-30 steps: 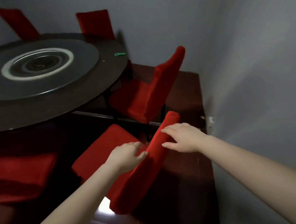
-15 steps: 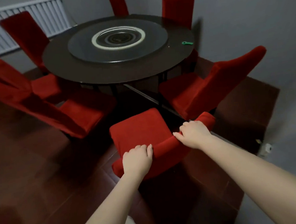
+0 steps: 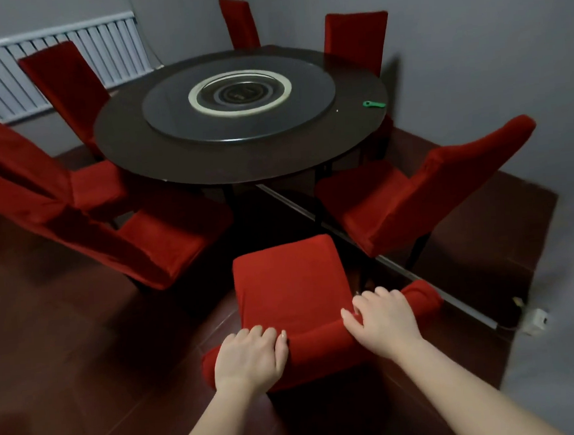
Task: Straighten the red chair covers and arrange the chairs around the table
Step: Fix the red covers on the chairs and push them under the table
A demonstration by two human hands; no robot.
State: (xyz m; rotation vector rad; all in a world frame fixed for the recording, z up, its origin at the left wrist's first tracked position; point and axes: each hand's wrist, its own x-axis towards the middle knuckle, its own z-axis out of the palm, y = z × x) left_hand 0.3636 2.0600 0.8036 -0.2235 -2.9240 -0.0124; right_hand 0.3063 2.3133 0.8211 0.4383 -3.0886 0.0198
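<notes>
A red-covered chair (image 3: 290, 285) stands just in front of me, its seat facing the round dark table (image 3: 179, 157). My left hand (image 3: 249, 357) grips the left part of its backrest top. My right hand (image 3: 382, 317) grips the backrest top further right. Several other red-covered chairs ring the table: one to the right (image 3: 413, 195), two at the left (image 3: 138, 241) (image 3: 38, 177), one at the back left (image 3: 66, 86) and two at the far side (image 3: 239, 23) (image 3: 354, 39). The table carries a glass turntable (image 3: 240, 98).
A small green object (image 3: 374, 104) lies near the table's right edge. A white radiator (image 3: 4, 77) lines the back left wall. A grey wall runs along the right, with a white box (image 3: 535, 320) on the floor at its foot. Dark wood floor lies at my left.
The view has swung left and back, bringing the whole table and more chairs into sight. Both hands stay on the near chair's backrest, which now faces the table more squarely.
</notes>
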